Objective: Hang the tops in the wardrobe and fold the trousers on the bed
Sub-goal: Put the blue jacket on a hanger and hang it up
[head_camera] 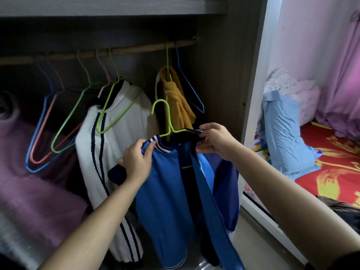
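Behind blue jacket (165, 191) hang white jacket (85, 152), mustard top (181, 106)

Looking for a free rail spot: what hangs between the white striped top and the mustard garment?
Nothing: in the head view the rail is bare between the white striped top and the mustard garment. Lower, only the held green hanger's hook intrudes.

— We see a soft, matt blue cloth jacket (165, 182) on a smooth lime-green coated wire hanger (168, 114).
— We also see a dull, round wooden rail (136, 49).
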Demonstrator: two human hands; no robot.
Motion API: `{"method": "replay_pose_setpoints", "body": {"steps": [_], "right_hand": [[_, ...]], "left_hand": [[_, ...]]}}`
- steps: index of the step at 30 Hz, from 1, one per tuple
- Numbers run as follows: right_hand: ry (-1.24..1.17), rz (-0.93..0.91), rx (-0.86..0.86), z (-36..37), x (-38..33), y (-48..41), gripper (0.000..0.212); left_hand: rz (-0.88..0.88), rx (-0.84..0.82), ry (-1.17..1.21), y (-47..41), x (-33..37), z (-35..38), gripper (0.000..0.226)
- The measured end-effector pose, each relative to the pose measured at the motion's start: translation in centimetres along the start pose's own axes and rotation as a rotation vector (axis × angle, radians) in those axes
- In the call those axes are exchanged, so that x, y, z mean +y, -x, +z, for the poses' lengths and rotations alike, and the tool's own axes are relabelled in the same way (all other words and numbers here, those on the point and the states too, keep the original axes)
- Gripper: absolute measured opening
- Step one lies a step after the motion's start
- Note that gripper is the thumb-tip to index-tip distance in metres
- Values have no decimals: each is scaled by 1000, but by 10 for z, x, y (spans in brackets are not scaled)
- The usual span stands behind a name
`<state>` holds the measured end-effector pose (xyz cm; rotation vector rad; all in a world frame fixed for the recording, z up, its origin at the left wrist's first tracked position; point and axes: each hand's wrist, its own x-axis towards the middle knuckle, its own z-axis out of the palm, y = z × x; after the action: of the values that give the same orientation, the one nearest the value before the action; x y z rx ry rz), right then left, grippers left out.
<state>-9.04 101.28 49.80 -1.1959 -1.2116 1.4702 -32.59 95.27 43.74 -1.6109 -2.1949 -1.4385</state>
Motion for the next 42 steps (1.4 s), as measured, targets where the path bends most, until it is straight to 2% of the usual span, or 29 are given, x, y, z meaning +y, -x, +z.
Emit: {"method": "replay_pose_setpoints", "body": {"steps": [4, 5, 6, 8, 9, 10, 12, 13, 14, 17, 19, 21, 23, 26, 29, 31, 39, 42], "right_hand": [[-752, 73, 83, -12, -16, -8, 35], [-851, 84, 64, -13, -18, -10, 36], [-844, 84, 15, -10, -18, -11, 38], [-552, 0, -133, -5, -16, -8, 40], [-277, -92, -175, -4, -15, -7, 42], [95, -238, -188, -7, -14, -6, 45], [932, -588, -68, -19, -17, -10, 49], [1182, -706, 6, -23, -19, -12, 49], [1314, -785, 61, -27, -21, -12, 48], [1337, -1004, 196, -28, -21, -13, 47], [1317, -1051, 220, -25, -18, -14, 59], [1295, -929, 132, -25, -20, -14, 64], [1296, -822, 61, -28, -24, -12, 47], [1229, -850, 16, -29, -28, -6, 42], [1152, -965, 118, -23, -31, -1, 42], [1111, -986, 188, -17, -37, 5, 40], [1056, -822, 369, 15, -70, 24, 38], [1136, -825, 454, 29, -81, 32, 32]], "left_hand": [[-41, 42, 74, -9, -5, -4, 38], [-50, 36, 96, -11, -3, -4, 39], [-65, 33, 124, -13, -2, -5, 39], [-107, 33, 203, -19, 3, -8, 37], [-120, 33, 239, -22, 6, -10, 35], [-124, 32, 264, -25, 8, -13, 32], [-122, 20, 307, -32, 9, -18, 29], [-113, 8, 341, -35, 8, -22, 28], [-97, -11, 381, -38, 9, -24, 28], [-19, -72, 399, -44, 17, -32, 39], [35, -64, 333, -47, 26, -36, 41], [74, -69, 328, -50, 34, -41, 35], [97, -102, 355, -53, 38, -45, 33], [111, -189, 320, -59, 31, -49, 36], [156, -326, 317, -67, 19, -47, 29], [204, -356, 272, -73, 12, -46, 26], [259, -392, 316, -102, 13, -45, 29], [295, -415, 277, -118, 16, -44, 35]]}}
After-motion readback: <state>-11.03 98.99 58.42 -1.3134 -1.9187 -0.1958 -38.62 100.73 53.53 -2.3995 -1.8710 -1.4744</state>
